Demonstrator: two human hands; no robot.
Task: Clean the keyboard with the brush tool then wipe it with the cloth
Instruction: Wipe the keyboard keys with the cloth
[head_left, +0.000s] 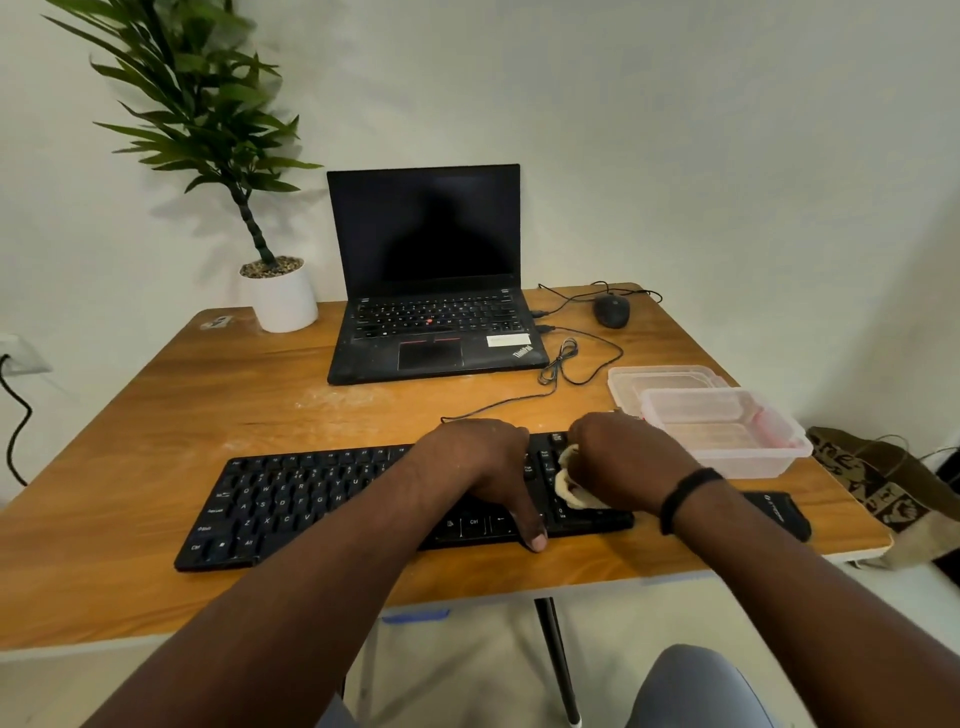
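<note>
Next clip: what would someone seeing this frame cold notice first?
The two hands over the right end of the black keyboard at the desk's near edge: the right hand bunches a pale cloth onto the number-pad keys, while the left hand rests on the keyboard beside it. Behind them stands an open laptop with a dark screen, a potted plant to its left.

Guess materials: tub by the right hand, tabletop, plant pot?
Clear rectangular tub: looks like thin translucent plastic, since its contents and the table show through. Brown tabletop: wood-grain finish with a pale edge band, so possibly laminate rather than solid wood. White round plant pot: smooth, matte, ceramic or plastic; cannot tell.
</note>
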